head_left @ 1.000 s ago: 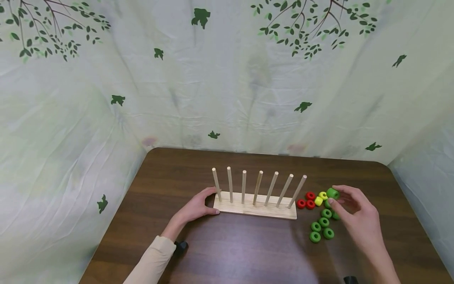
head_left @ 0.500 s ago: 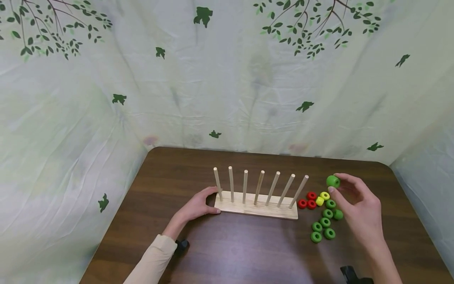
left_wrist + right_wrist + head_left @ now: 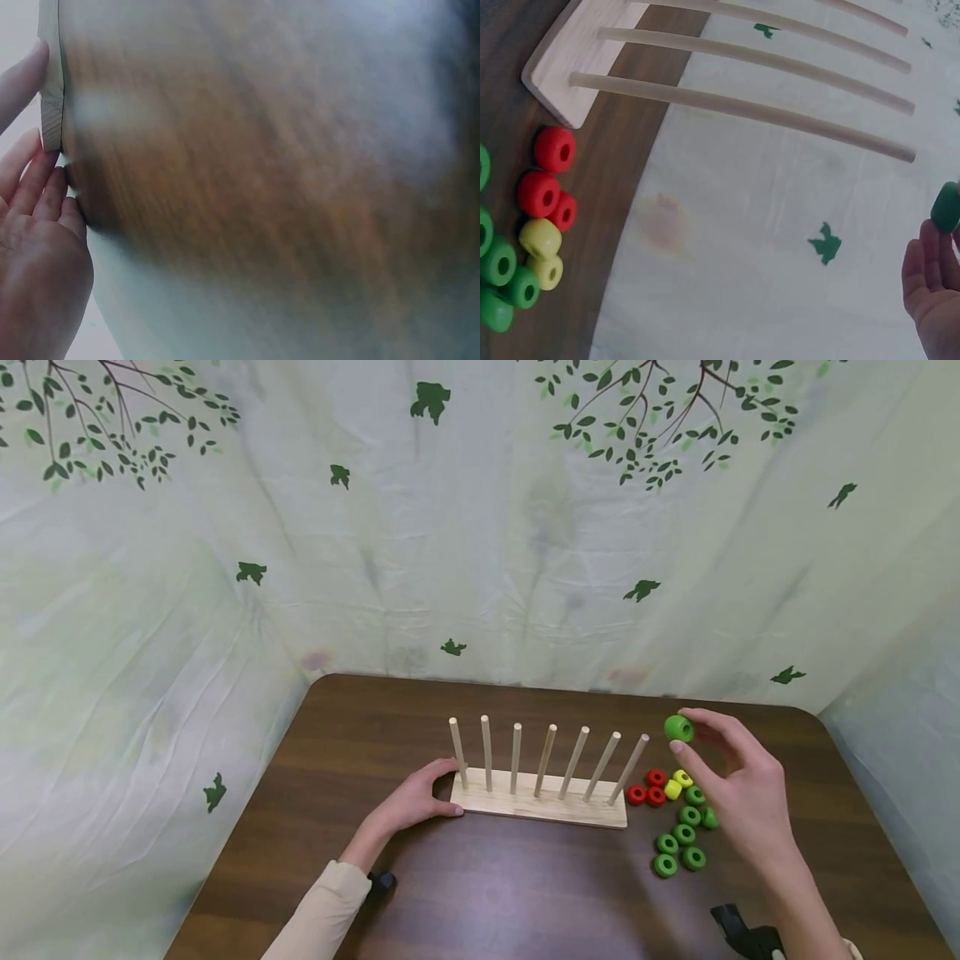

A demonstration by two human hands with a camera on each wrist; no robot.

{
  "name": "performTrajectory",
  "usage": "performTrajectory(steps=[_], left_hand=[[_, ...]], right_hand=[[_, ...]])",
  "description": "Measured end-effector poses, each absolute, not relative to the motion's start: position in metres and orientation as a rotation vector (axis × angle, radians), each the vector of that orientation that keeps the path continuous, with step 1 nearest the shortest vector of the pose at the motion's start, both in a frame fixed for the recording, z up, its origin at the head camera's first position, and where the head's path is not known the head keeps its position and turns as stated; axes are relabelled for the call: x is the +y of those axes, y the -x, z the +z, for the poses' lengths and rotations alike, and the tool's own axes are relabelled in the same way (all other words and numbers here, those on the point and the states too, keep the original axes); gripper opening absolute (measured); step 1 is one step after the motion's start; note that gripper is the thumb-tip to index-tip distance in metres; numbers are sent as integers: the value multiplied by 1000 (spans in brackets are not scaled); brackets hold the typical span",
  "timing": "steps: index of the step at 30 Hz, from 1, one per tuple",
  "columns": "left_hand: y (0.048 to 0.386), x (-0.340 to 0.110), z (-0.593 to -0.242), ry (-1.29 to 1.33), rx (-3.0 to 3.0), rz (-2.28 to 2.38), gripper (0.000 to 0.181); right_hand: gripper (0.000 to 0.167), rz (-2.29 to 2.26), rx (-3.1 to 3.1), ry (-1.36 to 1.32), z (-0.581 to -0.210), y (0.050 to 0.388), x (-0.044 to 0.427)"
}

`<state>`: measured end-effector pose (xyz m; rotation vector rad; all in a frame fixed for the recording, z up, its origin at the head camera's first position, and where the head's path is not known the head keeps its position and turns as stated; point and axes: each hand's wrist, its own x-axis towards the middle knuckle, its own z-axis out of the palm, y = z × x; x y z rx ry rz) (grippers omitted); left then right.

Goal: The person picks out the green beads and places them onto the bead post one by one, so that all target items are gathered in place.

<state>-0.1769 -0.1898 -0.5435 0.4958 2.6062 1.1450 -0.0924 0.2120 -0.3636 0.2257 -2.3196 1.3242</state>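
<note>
From the green bead (image 3: 678,729), we see the nearest peg (image 3: 628,770) close by, around nine o'clock, on a pegboard (image 3: 555,808) whose long axis runs roughly nine to three. Our right hand (image 3: 750,789), nearer that peg, pinches the bead between thumb and fingers; our left hand (image 3: 411,795) grips the pegboard's nine-o'clock end.
</note>
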Motion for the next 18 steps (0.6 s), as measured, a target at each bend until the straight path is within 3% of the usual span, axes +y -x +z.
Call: performTrajectory(steps=[7, 18], left_hand=[[175, -193, -545, -499, 2590, 1176, 74], [176, -196, -545, -518, 2596, 1158, 74]], right_hand=[[42, 1340, -2285, -375, -343, 93, 192], [52, 1226, -2288, -533, -357, 118, 187]])
